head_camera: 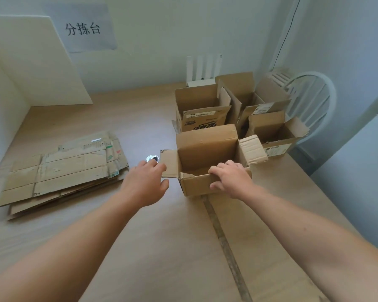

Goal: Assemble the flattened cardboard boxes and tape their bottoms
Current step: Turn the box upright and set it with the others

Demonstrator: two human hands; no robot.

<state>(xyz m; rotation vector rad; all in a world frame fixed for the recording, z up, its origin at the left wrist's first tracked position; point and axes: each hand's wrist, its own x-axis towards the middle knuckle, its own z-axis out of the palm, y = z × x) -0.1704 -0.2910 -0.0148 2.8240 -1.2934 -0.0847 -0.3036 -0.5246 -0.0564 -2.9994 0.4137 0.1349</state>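
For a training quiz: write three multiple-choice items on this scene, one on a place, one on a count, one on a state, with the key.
1. Where is the stack of flattened cardboard? A on top of a box; B on the table, at its left; C inside a box.
2. How many erected boxes stand on the table? A two; B four; C six.
3. What does the right hand do? A hangs free; B lifts the stack; C grips the nearest box.
Key: B, it lies flat at left; B, four stand open-topped; C, its fingers curl over the near wall.
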